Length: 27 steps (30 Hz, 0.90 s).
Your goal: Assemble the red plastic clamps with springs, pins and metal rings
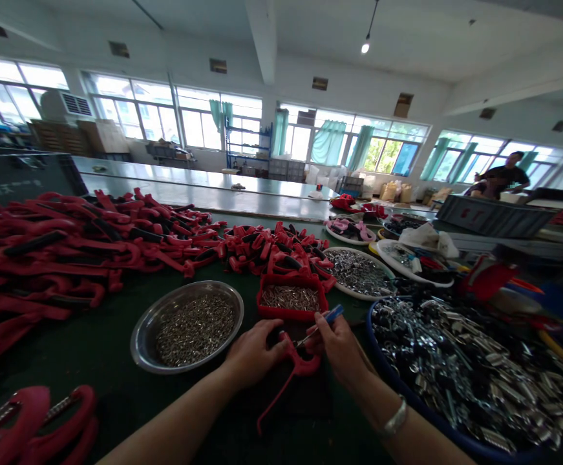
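My left hand (252,352) grips a red plastic handle part (295,368) that rests on the green table in front of me. My right hand (340,345) is closed on a small blue-handled tool (327,318), whose thin metal tip points down at the red part. Just beyond my hands stands a red tray (291,298) filled with small metal pieces. A round steel bowl (187,326) of small metal pieces sits to the left of my hands.
A big heap of red and black handles (68,245) covers the left of the table. A blue basin of metal parts (470,374) lies at the right. White plates of parts (359,271) stand further back. A person (504,174) stands far right.
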Available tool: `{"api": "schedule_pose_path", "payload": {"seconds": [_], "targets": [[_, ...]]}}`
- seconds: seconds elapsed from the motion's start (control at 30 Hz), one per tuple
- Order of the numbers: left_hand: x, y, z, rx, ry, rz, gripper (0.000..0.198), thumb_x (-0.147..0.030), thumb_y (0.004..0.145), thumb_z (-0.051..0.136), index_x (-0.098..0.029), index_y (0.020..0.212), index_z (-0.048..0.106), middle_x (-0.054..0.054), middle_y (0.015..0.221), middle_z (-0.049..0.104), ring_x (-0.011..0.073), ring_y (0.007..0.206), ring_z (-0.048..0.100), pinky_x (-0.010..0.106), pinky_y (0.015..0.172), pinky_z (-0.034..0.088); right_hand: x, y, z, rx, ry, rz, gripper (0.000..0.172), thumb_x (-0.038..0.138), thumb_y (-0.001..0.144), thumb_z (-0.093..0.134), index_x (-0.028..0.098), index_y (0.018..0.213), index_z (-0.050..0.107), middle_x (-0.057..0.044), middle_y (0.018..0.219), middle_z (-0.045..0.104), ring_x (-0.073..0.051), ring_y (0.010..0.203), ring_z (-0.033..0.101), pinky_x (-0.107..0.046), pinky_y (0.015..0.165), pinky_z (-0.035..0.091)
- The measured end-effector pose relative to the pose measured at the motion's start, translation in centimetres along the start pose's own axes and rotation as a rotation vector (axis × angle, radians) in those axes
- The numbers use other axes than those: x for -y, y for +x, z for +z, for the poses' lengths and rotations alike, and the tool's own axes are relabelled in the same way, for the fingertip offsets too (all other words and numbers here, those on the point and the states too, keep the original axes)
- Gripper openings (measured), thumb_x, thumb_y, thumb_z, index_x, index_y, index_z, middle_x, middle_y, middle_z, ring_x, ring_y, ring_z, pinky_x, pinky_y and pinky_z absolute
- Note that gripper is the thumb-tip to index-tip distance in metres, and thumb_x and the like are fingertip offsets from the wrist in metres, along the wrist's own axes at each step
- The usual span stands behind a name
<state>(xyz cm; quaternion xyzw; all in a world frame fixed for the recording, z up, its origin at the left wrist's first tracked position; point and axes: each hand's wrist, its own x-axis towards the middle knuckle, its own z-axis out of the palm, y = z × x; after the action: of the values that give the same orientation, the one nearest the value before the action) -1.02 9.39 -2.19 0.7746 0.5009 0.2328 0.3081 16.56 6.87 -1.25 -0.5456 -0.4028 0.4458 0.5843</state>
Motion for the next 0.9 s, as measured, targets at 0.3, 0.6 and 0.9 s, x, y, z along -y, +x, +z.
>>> {"api": "schedule_pose_path", "payload": {"seconds": [0.3,0.6,0.9], "targets": [[-0.1,0.0,-0.1,-0.006,-0.015,0.001,0.052,-0.048,0.076,0.048,-0.02,0.12,0.052,0.007,0.121,0.056,0.0229,0.093,0.058,0.031,0.077,0.044,-0.2,-0.5,-0.1,0.003,0.053,0.015,0.034,0.047,0.074,0.061,0.02,0.082,0.043,0.003,0.064,0.061,-0.012,0.046,0.06,-0.022,0.042,0.05],[-0.8,-0.5,-0.1,0.008,0.033,-0.027,0.057,-0.049,0.077,0.048,-0.019,0.124,0.049,0.008,0.127,0.051,0.0257,0.107,0.053,0.033,0.089,0.041,2.6,3.1,0.0,-0.01,-0.525,-0.469,0.021,0.042,0.084,0.047,0.022,0.088,0.048,0.0,0.073,0.064,-0.016,0.064,0.065,-0.028,0.059,0.053],[0.6,-1.9,-8.7,-0.127,0.506,-0.214,0.029,-0.038,0.08,0.047,-0.031,0.104,0.061,0.003,0.113,0.061,0.0241,0.099,0.057,0.034,0.079,0.041,4.2,11.1,-0.9,-0.168,-0.94,-0.369,0.044,0.029,0.068,0.063,0.006,0.105,0.055,-0.019,0.094,0.063,-0.033,0.092,0.059,-0.046,0.079,0.044]]}}
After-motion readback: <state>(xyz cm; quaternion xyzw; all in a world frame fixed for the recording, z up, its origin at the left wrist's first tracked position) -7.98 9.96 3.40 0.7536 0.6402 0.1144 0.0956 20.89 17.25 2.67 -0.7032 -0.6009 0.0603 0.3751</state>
